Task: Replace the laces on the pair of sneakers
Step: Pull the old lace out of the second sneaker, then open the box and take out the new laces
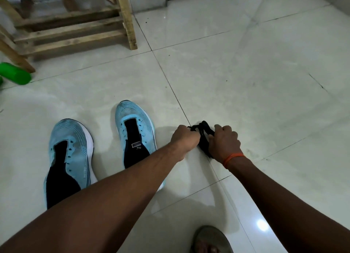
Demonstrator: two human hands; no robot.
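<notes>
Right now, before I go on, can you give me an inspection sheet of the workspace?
Surface: glossy pale tiled floor, a few dark specks.
Job's things: nearer sneaker and farther sneaker, light blue, side by side, no laces in the eyelets; black laces bundled to their right.
Clutter: green object at the left edge.
Hands: left hand and right hand both grip the black laces.
Cables: nothing seen.
Surroundings: wooden rack at the far left; sandalled foot at the bottom edge.

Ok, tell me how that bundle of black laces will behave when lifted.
Probably floppy: the bundle of black laces bunches in loops between the left hand and right hand. Likely light: thin cord. Loose ends could trail and tangle.
</notes>
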